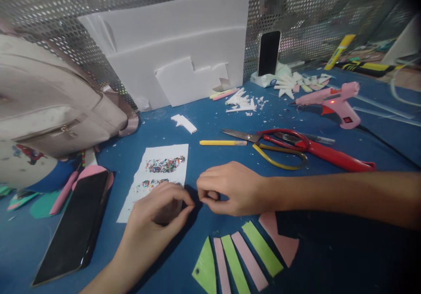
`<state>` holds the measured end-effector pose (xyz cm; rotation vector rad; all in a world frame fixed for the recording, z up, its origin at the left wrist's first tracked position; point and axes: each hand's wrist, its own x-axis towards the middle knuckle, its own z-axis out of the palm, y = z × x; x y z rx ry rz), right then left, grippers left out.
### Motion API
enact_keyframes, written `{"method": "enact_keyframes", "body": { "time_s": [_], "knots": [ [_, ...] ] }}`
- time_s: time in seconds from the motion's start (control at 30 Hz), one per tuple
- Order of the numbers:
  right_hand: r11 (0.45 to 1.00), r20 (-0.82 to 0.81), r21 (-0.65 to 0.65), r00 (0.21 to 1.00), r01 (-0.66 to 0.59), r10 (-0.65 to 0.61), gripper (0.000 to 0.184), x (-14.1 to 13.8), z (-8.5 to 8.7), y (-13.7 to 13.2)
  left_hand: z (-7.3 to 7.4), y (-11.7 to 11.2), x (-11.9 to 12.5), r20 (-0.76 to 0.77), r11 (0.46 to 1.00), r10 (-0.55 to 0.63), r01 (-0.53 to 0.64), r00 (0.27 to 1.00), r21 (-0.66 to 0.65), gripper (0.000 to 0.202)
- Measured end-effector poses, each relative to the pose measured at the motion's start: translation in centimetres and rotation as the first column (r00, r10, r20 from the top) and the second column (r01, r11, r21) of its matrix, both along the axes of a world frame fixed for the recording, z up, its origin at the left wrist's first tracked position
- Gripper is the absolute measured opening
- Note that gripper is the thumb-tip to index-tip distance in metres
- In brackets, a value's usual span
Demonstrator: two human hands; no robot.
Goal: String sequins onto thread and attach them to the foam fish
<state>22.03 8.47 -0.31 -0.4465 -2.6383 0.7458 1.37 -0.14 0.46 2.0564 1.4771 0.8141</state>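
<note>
My left hand [158, 217] hovers over the lower right edge of a white paper sheet [140, 206], thumb and forefinger pinched together. Two patches of small multicoloured flakes [166, 164] lie on that sheet, the lower one partly behind my left hand. Close by on the right, my right hand [232, 189] is also in a pinch, fingers curled. Whatever sits between either set of fingertips is too small to make out. Below my right hand, a fish shape is laid out from a green head piece [205, 267], green and pink strips [250, 261] and a pink tail piece [279, 237].
Beyond my hands lie a yellow marker [222, 143], scissors [241, 135], a red-handled tool [342, 156] and a pink glue gun [332, 101] with its light on. A phone [74, 228] and a bag [55, 97] are at left. White boards [184, 35] stand behind.
</note>
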Motion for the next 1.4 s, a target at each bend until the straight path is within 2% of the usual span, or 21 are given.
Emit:
{"method": "enact_keyframes", "body": {
  "time_s": [0.73, 1.4],
  "knots": [
    [0.999, -0.009, 0.013, 0.999, 0.035, -0.035, 0.005, -0.02, -0.14, -0.01, -0.34, -0.15, -0.4, -0.017, 0.998, 0.026, -0.025, 1.0, 0.065, 0.01],
    [0.997, 0.034, 0.068, 0.999, 0.031, -0.033, 0.005, -0.02, 0.01, -0.13, -0.28, 0.33, -0.17, -0.026, 0.999, -0.025, 0.026, 0.999, 0.036, 0.009]
  ]
}}
